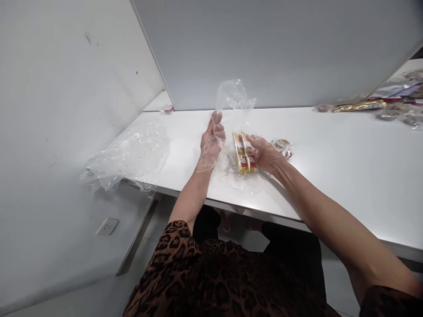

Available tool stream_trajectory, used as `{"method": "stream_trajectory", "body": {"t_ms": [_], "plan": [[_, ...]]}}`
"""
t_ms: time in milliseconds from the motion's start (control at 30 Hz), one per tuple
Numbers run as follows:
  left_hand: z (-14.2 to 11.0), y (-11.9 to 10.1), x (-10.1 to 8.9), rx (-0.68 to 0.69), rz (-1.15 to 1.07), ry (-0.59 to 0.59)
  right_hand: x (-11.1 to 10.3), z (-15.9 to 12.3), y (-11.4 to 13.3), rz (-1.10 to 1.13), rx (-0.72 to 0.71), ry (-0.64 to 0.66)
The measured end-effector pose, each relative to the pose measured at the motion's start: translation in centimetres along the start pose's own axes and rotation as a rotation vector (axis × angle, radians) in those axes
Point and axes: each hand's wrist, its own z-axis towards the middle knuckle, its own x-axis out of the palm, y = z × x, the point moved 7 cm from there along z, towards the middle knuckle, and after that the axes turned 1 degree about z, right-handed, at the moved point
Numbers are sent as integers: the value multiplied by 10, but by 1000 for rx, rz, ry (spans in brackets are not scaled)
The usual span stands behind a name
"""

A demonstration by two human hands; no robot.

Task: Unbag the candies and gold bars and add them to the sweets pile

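Note:
My left hand (211, 143), in a thin clear plastic glove, pinches the upper edge of a clear plastic bag (235, 97) and holds it up above the white table (346, 176). My right hand (266, 154), also in a clear glove, grips two gold and red sachets (244, 152) side by side at the bag's mouth. The lower part of the bag lies crumpled on the table under the sachets. A few small wrapped snacks (284, 146) lie just right of my right hand.
A heap of clear plastic bags (128, 156) lies on the table's left end. White partition walls stand behind and to the left. More packets and a long gold sachet (360, 105) lie at the far right. A wall socket (106, 226) sits low on the left.

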Motion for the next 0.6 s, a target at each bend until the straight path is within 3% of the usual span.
{"method": "stream_trajectory", "body": {"t_ms": [133, 300, 333, 400, 500, 533, 600], "plan": [[5, 4, -2, -4, 41, -14, -6, -5, 4, -247, -131, -71], [17, 2, -10, 23, 40, -70, -12, -23, 46, -747, -687, -243], [19, 3, -11, 24, 39, -74, -4, -26, 48, -848, -781, -198], [22, 4, -13, 23, 47, -68, 21, -29, 36, -1043, -877, 50], [23, 3, -16, 39, 67, -53, 52, -34, 0, -1304, -852, 483], [23, 1, -18, 50, 71, -54, 57, -35, -8, -1379, -844, 548], [23, -6, -22, 85, 66, -76, 61, -36, -14, -1504, -842, 554]]}}
